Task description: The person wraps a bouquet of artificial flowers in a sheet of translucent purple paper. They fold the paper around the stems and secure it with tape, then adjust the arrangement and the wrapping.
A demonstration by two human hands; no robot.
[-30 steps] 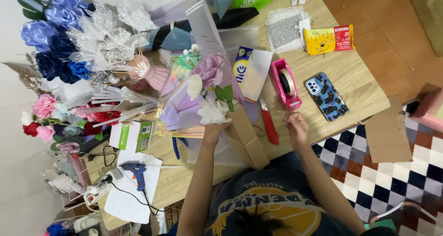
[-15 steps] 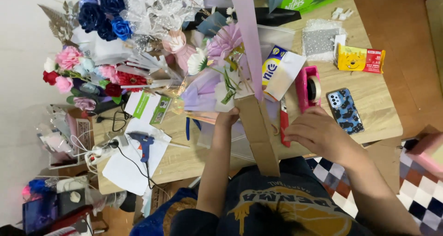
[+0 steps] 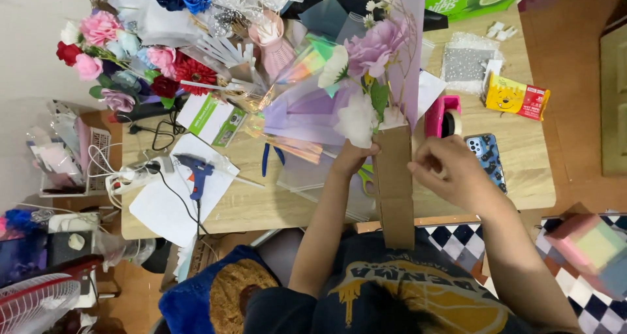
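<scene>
The left hand (image 3: pixel 353 159) is clamping its fingers on the bouquet (image 3: pixel 339 92) just beyond them. The right hand (image 3: pixel 450 170) is pinching its fingers together beside the cardboard (image 3: pixel 395 183). Wrap could be slipping loose, judging by that narrow grip above the surface (image 3: pixel 261 210).

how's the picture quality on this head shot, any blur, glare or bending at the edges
Head view: even indoor light, soft shadows; right hand slightly motion-blurred, left hand sharper on the bouquet; glare streaks on its clear wrap; the wooden table edges bow from wide-angle distortion.
</scene>
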